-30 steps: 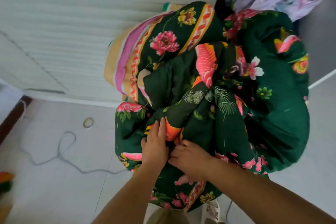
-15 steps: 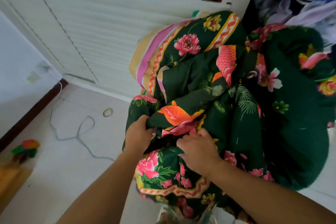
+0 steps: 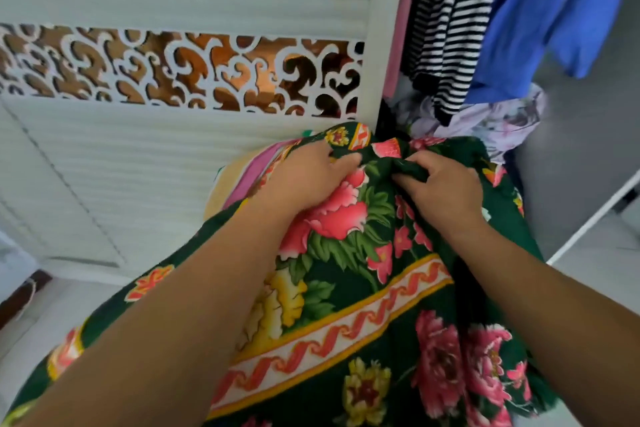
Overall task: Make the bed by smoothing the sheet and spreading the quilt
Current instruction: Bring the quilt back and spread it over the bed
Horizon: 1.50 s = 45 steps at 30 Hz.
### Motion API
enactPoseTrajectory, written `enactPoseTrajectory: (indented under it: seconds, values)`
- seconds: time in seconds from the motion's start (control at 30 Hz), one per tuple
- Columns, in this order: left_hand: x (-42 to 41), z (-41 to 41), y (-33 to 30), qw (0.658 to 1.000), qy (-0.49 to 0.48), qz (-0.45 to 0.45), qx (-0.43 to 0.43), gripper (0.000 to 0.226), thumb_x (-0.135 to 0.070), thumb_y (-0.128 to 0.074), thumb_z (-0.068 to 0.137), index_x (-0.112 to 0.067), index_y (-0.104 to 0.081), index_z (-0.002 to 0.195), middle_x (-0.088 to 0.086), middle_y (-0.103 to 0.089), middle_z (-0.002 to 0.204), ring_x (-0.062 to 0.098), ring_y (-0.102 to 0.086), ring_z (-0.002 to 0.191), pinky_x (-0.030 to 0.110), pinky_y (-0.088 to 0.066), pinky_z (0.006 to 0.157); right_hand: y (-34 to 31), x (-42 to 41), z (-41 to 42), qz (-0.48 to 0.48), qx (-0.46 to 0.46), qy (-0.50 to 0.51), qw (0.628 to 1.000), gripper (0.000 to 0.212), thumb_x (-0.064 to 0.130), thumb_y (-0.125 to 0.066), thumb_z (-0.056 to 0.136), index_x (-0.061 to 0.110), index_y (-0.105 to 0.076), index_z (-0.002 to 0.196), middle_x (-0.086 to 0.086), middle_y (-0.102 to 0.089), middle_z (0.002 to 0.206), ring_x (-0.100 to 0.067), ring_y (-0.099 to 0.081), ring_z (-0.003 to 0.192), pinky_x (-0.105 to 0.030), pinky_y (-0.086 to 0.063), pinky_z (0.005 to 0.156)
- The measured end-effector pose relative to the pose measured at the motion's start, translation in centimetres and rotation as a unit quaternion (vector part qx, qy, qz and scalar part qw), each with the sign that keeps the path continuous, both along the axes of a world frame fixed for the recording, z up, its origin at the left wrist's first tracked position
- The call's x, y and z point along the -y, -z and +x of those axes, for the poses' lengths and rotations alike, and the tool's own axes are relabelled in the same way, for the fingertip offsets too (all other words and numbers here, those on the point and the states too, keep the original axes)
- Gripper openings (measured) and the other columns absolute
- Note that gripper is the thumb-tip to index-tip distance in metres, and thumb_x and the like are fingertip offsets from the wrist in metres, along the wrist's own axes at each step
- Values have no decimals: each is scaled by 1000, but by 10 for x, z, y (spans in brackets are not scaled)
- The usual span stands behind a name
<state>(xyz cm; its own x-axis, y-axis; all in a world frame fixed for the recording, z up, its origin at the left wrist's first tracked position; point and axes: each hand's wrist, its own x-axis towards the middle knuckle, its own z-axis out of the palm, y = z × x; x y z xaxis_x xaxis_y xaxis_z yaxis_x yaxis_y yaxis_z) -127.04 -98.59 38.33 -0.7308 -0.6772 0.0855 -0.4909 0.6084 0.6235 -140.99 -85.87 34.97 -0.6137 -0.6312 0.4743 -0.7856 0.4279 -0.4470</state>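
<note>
Both hands are working a bundled green floral quilt [image 3: 346, 253] filling the frame from centre to 6 o'clock. The left hand [image 3: 308, 177] is lying on the cloth with fingers curled into a fold; the right hand [image 3: 440, 184] is pinching a dark fold near 1 o'clock. Hanging clothes [image 3: 485, 28] are at 1 o'clock. Judged step: fetching the quilt; next, finding an edge for spreading.

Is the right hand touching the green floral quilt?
Touching. The head view shows the right hand with its fingers curled round a bunched fold of the green floral quilt.
</note>
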Motion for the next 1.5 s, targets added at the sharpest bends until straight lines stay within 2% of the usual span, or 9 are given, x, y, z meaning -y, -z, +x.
enactPoseTrajectory:
  seconds: [0.17,0.43,0.57,0.67,0.87,1.03,1.13,1.27,1.5]
  values:
    - [-17,-11,30,972,107,30,206,126,-65,-75,60,-30,6,151,0,-42,146,25,-49,125,46,-39,106,16,1,-9,60,8,34,998,23,46,-60,86,26,-66,95,3,-69,91,-21,-61,94,-36,-33,87]
    - [15,-28,92,971,28,-42,232,119,-29,-76,70,-34,13,149,-8,-62,81,14,-62,71,28,-47,51,36,28,-46,237,177,-133,946,33,57,-67,76,36,-66,101,10,-59,104,-13,-51,108,-39,-40,97]
    - [41,-53,97,967,33,-70,242,120,-26,-77,68,-39,11,148,-6,-61,69,14,-62,64,31,-53,53,33,30,-112,161,45,96,981,61,66,-59,78,27,-56,124,-4,-52,129,-27,-47,121,-42,-42,97]
    - [54,-69,104,965,18,-66,254,122,-19,-78,67,-40,10,148,0,-61,101,16,-62,74,34,-55,57,34,36,-159,241,123,186,945,98,68,-65,71,29,-20,148,-15,-23,152,-37,-29,137,-54,-30,106]
    - [79,-82,121,959,-22,-72,274,146,-19,-88,54,-48,26,139,10,3,149,29,-63,92,33,-57,70,46,82,-211,298,231,104,920,118,49,-79,70,46,10,147,-21,0,156,-44,-35,133,-51,-37,107]
    - [82,-83,121,939,21,-163,302,136,-32,-78,68,-48,44,126,13,52,139,19,-60,90,21,-51,62,59,100,-241,331,211,102,914,120,43,-82,67,42,5,150,-21,-8,156,-42,-33,135,-45,-39,103]
    - [89,-88,123,915,31,-238,324,140,-52,-79,61,-41,42,132,16,47,142,33,-16,140,45,-30,108,67,104,-245,355,174,109,912,117,47,-81,68,35,1,151,-20,-15,153,-41,-37,132,-44,-42,99]
    - [102,-102,126,876,76,-304,365,150,-69,-76,50,-35,48,127,20,55,133,40,33,137,64,6,111,74,104,-233,370,115,122,914,96,49,-74,75,27,-15,148,-20,-24,145,-41,-48,120,-43,-43,96]
    - [121,-110,129,886,181,-231,358,152,-64,-82,45,-50,49,120,13,47,142,35,23,142,60,-10,115,80,86,-200,379,76,102,917,80,50,-63,83,32,-17,147,-24,-9,153,-41,-50,118,-43,-39,99]
